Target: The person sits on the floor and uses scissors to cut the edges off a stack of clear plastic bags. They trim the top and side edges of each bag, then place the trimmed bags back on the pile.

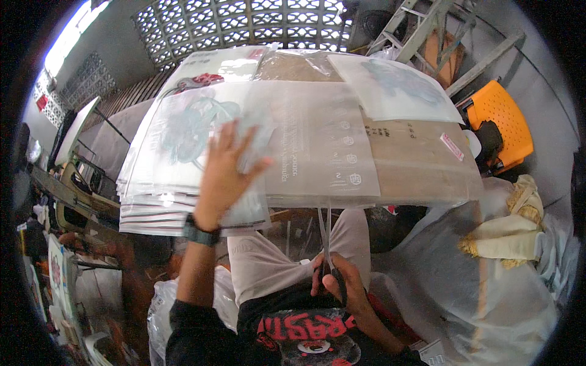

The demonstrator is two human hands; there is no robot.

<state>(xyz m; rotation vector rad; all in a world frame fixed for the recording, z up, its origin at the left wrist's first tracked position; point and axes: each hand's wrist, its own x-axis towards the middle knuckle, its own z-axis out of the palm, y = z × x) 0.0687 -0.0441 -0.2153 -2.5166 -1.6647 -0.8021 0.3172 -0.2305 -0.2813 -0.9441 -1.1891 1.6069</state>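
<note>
My left hand point(227, 169), fingers spread and a little blurred, is over a stack of translucent printed plastic sheets point(183, 131) on the left of the table; whether it touches them I cannot tell. In front of my lap, my right hand point(342, 277) grips a pair of scissors point(326, 241) by its dark handles. Its blades point away from me, slightly apart, with the tips by the table's near edge. Beside my left hand, a frosted sheet with pale print point(323, 137) lies flat across the middle of the table.
Brown cardboard under clear plastic point(421, 165) covers the table's right part, with another printed sheet point(397, 85) at the far right. An orange plastic chair point(503, 119) and a ladder point(421, 30) stand beyond. Clear plastic sheeting point(452, 274) and a cream cloth point(510, 226) lie at the right.
</note>
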